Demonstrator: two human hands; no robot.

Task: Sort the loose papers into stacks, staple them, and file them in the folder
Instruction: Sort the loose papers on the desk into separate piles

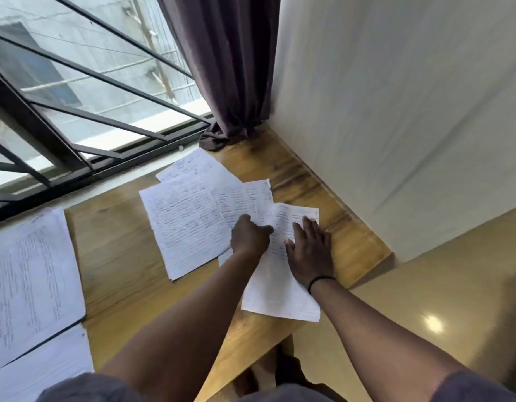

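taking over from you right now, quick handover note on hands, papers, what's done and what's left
Left hand: fingers curled at the edge of a sheet in the middle of the loose papers; whether its grip has closed is unclear.
Right hand: flat, pressing the nearest sheet, which overhangs the table edge.
Loose papers lie fanned and overlapping near the window. Two tidier stacks sit at the far left.
Done: some sorting, apparently.
Left: gather the fanned sheets, staple, file. No stapler or folder is in view.
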